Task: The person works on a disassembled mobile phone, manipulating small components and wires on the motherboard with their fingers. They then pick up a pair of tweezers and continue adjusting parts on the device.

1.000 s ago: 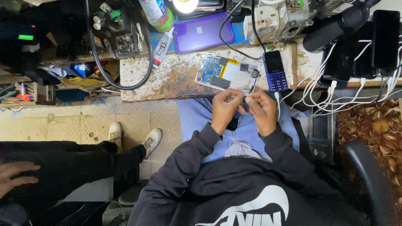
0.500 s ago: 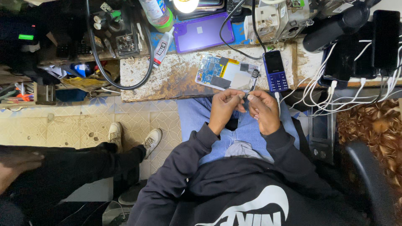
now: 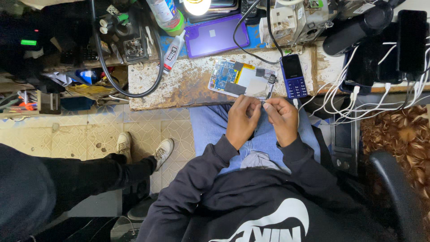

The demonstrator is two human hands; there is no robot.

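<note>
My left hand (image 3: 242, 121) and my right hand (image 3: 281, 117) are close together over my lap in blue jeans, just below the front edge of the worn workbench (image 3: 188, 85). Their fingertips meet and pinch a small pale part (image 3: 266, 106), too small to identify. On the bench right above the hands lies an opened device (image 3: 242, 80) with its blue circuit board exposed. A blue keypad phone (image 3: 294, 76) lies to its right.
A purple phone case (image 3: 215, 36), a glue tube (image 3: 172, 51), a looped black cable (image 3: 134, 94) and a lit lamp (image 3: 196, 5) crowd the bench. White charging cables (image 3: 358, 103) hang at right, above a black chair (image 3: 394, 179). Another person's legs and white sneakers (image 3: 143, 150) are at left.
My hands have hardly shifted and keep pinching the small part. The other person's hand at the lower left has gone out of view, and their legs have moved slightly.
</note>
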